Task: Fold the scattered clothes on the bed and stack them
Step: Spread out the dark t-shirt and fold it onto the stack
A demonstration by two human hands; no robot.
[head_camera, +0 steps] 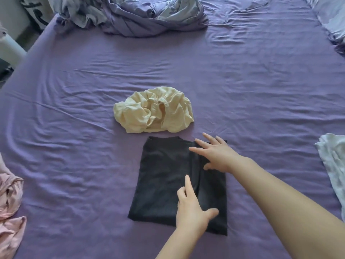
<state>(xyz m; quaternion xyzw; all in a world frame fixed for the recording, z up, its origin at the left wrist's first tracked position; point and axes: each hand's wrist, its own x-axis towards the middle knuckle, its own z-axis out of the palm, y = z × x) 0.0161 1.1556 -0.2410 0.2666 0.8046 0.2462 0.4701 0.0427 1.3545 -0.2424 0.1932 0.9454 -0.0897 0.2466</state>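
No readable text, labels, brands or numbers anywhere.

Purple bedsheet (242, 86) wrinkled, covers whole bed. Crumpled floral duvet (134, 15) bunched at far edge. White object (10, 46) beside bed at far left, partly cut off, unclear what.

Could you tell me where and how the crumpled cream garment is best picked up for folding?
Probably by the ribbed band showing atop the cream garment: it is the one firm, readable edge in the bunch. Come from above on the near side, over the dark folded garment, pinch the band and lift it to shake it out.
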